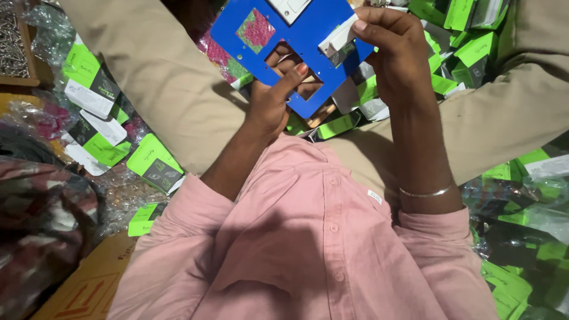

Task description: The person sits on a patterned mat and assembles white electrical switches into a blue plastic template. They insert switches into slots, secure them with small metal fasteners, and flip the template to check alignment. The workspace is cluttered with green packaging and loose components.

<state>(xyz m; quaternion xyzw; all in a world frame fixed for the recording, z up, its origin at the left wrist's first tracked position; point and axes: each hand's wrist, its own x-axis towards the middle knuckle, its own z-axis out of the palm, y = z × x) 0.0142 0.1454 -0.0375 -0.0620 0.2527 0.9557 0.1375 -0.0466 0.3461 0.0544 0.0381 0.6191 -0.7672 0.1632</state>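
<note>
Holding a blue plate (308,35) up over the lap, the left hand (269,104) pinches its lower edge; the right hand (391,53) pinches a white switch module (338,42) at its right-side opening.

Green and black boxes (155,164) lie scattered over the floor on the left, some white ones (89,98) among them, mixed with crumpled clear plastic wrap (121,192). More green boxes (474,50) pile up at far right, and a heap of green packets (515,278) in shiny wrap fills the near right. A wooden tray of small metal screws (12,41) sits at far left. A brown carton (89,284) lies near left, beside dark patterned cloth (35,225). The light is dim and warm.
</note>
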